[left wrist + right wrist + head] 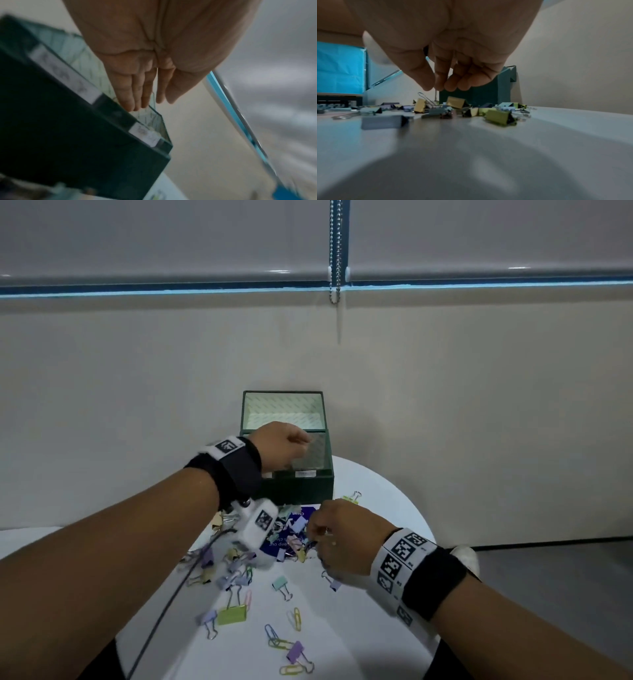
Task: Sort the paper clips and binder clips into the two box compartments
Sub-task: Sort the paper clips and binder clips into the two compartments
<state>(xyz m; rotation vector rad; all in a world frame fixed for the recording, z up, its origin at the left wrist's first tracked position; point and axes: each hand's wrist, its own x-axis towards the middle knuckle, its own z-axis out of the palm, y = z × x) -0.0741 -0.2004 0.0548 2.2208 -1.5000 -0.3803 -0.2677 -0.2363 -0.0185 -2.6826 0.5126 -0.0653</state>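
Note:
A dark green box (298,484) stands open at the table's far edge, lid up, with white labels (145,134) on its front rim. My left hand (291,443) hangs over the box, its fingers (130,97) straight and pointing down inside, nothing visibly held. Mixed pastel binder clips and paper clips (291,539) lie heaped in front of the box. My right hand (315,537) hovers on this pile, and in the right wrist view its thumb and fingertips (428,83) pinch a thin wire (435,96) rising from the heap. Which kind of clip it is stays unclear.
The round white table (376,491) carries loose clips nearer me, such as a green binder clip (232,614) and a purple one (295,651). A blue card (306,513) lies under the pile. A black cable (164,611) hangs from my left wrist.

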